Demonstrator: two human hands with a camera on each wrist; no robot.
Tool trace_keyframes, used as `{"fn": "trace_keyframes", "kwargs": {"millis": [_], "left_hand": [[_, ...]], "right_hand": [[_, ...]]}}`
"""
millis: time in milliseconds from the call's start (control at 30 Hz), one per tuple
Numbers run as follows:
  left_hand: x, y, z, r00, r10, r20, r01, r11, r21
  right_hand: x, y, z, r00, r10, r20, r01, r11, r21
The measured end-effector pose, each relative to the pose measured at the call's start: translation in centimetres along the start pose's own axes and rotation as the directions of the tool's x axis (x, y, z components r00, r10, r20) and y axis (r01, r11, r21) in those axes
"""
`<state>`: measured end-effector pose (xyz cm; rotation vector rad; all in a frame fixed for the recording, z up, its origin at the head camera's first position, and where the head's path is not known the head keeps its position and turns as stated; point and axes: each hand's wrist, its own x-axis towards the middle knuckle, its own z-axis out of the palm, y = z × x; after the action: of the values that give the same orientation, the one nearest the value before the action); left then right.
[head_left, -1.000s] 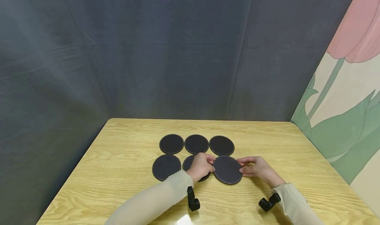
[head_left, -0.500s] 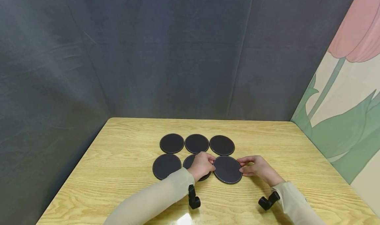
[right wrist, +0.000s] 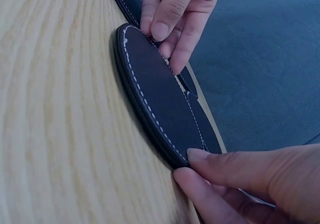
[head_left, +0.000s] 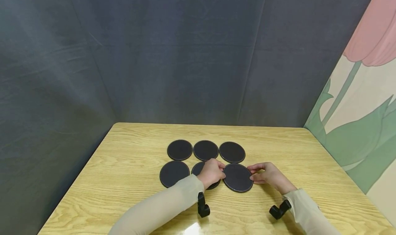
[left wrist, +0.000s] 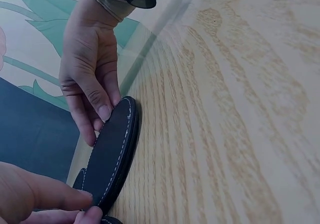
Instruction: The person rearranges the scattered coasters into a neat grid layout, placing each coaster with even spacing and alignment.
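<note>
A round black coaster [head_left: 237,178] with white stitching along its rim is at the near right of two rows of similar coasters. My left hand [head_left: 211,173] pinches its left edge and covers part of the coaster [head_left: 197,168] beside it. On the opposite edge, the thumb and fingers of my right hand [head_left: 268,176] pinch the same coaster. The right wrist view shows the held coaster [right wrist: 155,94] close over the wood, its thick rim looking layered. In the left wrist view, this coaster [left wrist: 112,149] stretches between both hands.
Three coasters, left [head_left: 180,150], middle [head_left: 205,150] and right [head_left: 232,152], form the far row. Another coaster [head_left: 174,174] lies at the near left. The wooden table [head_left: 130,152] meets a dark curtain [head_left: 185,56] behind and a painted wall [head_left: 355,131] at right.
</note>
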<state>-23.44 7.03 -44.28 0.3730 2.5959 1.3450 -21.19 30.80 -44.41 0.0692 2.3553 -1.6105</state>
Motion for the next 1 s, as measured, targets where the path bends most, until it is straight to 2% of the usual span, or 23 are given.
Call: {"fn": "trace_keyframes", "kwargs": {"millis": [400,1000], "left_hand": [[0.17,0.07,0.07,1.000,0.006,0.019,-0.007,0.997,0.071],[-0.12,0.42,-0.39,0.998,0.022,0.054,-0.025,0.997,0.069]], "right_hand": [[0.12,0.08,0.07,1.000,-0.004,-0.008,0.004,1.000,0.002],[0.13,-0.05,0.25,1.000,0.002,-0.009,-0.002,1.000,-0.024]]}}
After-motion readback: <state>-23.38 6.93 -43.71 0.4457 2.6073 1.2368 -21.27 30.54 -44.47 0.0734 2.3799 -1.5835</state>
